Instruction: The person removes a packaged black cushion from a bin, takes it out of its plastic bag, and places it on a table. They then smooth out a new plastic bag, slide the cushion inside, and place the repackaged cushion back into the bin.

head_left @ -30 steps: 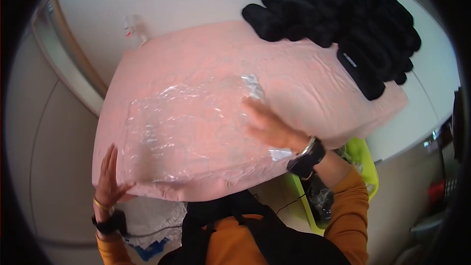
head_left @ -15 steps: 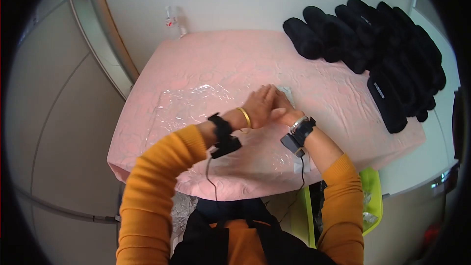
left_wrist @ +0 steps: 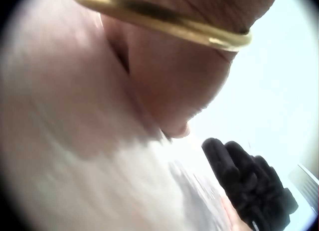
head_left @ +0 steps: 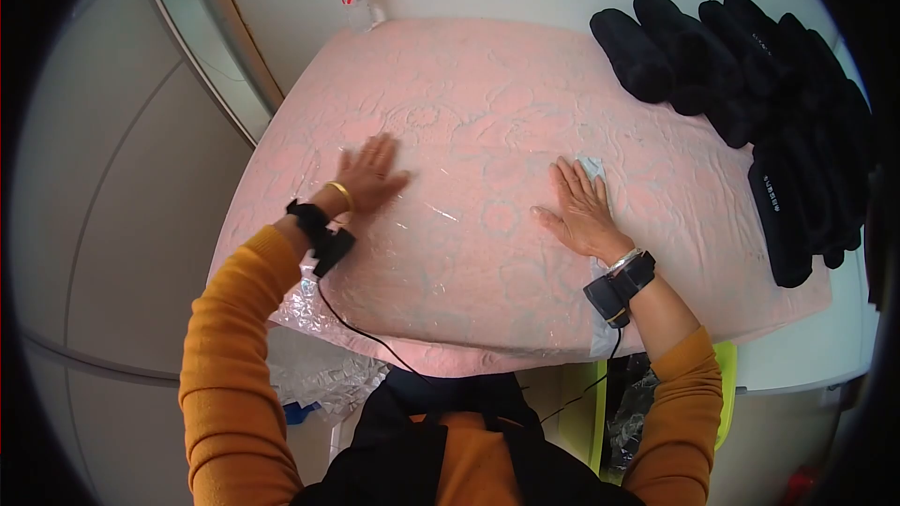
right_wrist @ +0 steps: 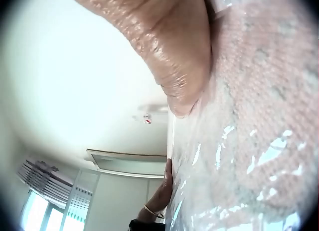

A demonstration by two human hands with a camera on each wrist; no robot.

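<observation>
Hands that met mid-sheet half a second earlier lay apart: left hand [head_left: 367,175] and right hand [head_left: 581,209], fingers spread flat, pressing the clear plastic sheet [head_left: 450,225].

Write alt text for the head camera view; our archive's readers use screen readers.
A person in orange sleeves presses both flat hands, left hand and right hand, apart on a clear plastic sheet over a pink tablecloth. Black slippers are piled at the far right.
</observation>
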